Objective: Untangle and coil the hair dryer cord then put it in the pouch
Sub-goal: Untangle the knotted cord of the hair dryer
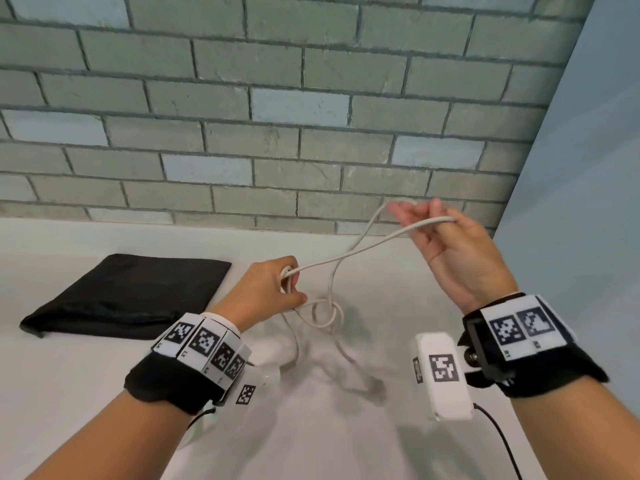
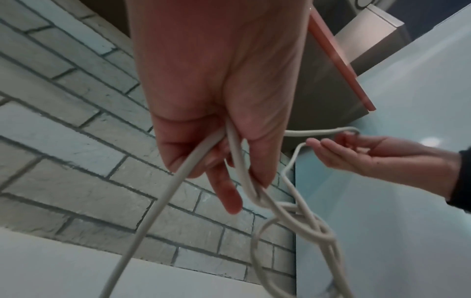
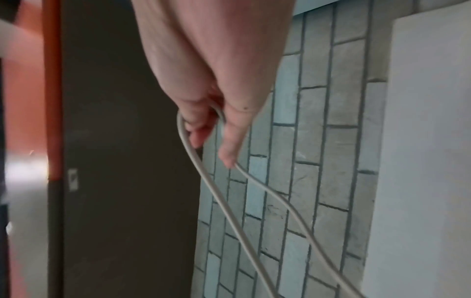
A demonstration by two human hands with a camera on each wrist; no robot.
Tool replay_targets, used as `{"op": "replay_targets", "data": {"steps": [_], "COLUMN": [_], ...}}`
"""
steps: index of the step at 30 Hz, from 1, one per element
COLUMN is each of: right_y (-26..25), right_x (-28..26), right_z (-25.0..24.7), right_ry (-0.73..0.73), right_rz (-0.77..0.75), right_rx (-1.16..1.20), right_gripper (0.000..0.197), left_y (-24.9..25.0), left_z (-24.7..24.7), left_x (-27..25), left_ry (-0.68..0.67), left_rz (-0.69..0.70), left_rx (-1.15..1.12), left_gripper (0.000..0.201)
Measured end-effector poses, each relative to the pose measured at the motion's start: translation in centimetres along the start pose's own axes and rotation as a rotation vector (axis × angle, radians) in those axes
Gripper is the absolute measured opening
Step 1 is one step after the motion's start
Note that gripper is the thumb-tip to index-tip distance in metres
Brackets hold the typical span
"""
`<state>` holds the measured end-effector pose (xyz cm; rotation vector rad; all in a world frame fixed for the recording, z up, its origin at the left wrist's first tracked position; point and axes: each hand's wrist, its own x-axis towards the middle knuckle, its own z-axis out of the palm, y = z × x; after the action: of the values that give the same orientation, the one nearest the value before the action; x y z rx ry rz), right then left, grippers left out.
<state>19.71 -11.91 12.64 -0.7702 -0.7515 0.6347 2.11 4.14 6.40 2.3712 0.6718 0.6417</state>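
The pale grey hair dryer cord (image 1: 349, 252) stretches in the air between both hands over the white table (image 1: 69, 393). My left hand (image 1: 291, 285) grips two strands of it in a closed fist (image 2: 229, 171). My raised right hand (image 1: 415, 216) has a loop of the cord hooked round its curled fingers (image 3: 201, 129). Just below the left hand the cord forms a loose knot (image 1: 327, 313) (image 2: 313, 227), with strands trailing down to the table. A white rounded shape (image 1: 273, 355), partly hidden by my left wrist, looks like the dryer body. The black pouch (image 1: 128, 292) lies flat at the left.
A grey brick wall (image 1: 277, 133) runs along the back edge of the table. A pale blue wall (image 1: 588, 168) closes the right side. White tabletop shows in front of the pouch and between my forearms.
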Motion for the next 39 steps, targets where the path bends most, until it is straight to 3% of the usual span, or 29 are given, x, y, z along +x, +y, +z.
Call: {"op": "replay_targets", "data": {"steps": [2, 5, 8, 11, 15, 18, 19, 21, 24, 25, 27, 28, 29, 31, 34, 39], "right_y": [-0.3, -1.4, -2.6, -3.0, -2.7, -1.9, -1.3, 0.0, 2.1, 3.1, 5.5, 6.8, 8.1, 10.3, 11.8, 10.2], "right_x": [0.0, 0.1, 0.1, -0.1, -0.2, -0.5, -0.7, -1.3, -1.9, -2.0, -2.3, -2.5, -2.6, -3.1, -3.6, -3.0], "right_z": [0.7, 1.5, 2.0, 1.1, -1.2, -2.6, -3.1, -4.0, -4.0, -3.6, -2.7, -2.2, -2.0, -1.7, -1.0, 0.0], "right_ry": [-0.021, -0.092, -0.09, -0.087, -0.374, -0.602, -0.69, -0.818, -0.685, -0.58, -0.431, -0.436, -0.476, -0.522, -0.477, -0.324], "right_rz": [-0.189, -0.446, -0.458, -0.255, -0.039, 0.214, 0.36, 0.611, 0.721, 0.687, 0.516, 0.425, 0.37, 0.384, 0.424, 0.059], "right_rx": [-0.024, -0.318, -0.506, -0.726, -1.07, -1.326, -1.307, -1.032, -0.582, -0.582, -0.773, -0.938, -1.073, -1.196, -1.101, -1.15], "right_gripper": [0.012, 0.014, 0.02, 0.013, 0.015, 0.039, 0.051, 0.065, 0.095, 0.093, 0.055, 0.034, 0.026, 0.035, 0.034, 0.011], "left_y": [-0.2, -0.6, -0.8, -1.0, -1.6, -1.4, -1.2, -0.7, -0.2, 0.0, 0.7, 1.1, 1.4, 1.8, 1.6, 0.2], "left_z": [0.3, 0.9, 1.0, 0.6, -0.1, -0.3, -0.4, -0.6, -0.7, -0.7, -0.5, -0.4, -0.3, 0.0, 0.1, 0.2], "left_x": [0.0, -0.3, -0.6, -0.7, -0.4, -0.3, -0.4, -0.5, -0.7, -0.8, -0.9, -1.0, -1.0, -1.0, -1.1, -1.2], "left_ry": [-0.056, -0.136, -0.217, -0.254, -0.061, 0.028, 0.036, 0.033, 0.0, -0.009, -0.026, -0.033, -0.039, -0.049, -0.052, -0.008], "left_rz": [-0.007, -0.028, -0.029, -0.004, -0.084, -0.112, -0.111, -0.088, -0.051, -0.045, -0.026, -0.012, 0.003, 0.02, 0.044, 0.092], "left_rx": [-0.011, -0.025, -0.087, -0.049, -0.12, -0.284, -0.341, -0.442, -0.493, -0.492, -0.497, -0.503, -0.51, -0.51, -0.493, -0.408], "left_gripper": [0.025, 0.029, 0.014, 0.013, 0.024, 0.026, 0.027, 0.027, 0.025, 0.025, 0.026, 0.026, 0.026, 0.025, 0.023, 0.027]}}
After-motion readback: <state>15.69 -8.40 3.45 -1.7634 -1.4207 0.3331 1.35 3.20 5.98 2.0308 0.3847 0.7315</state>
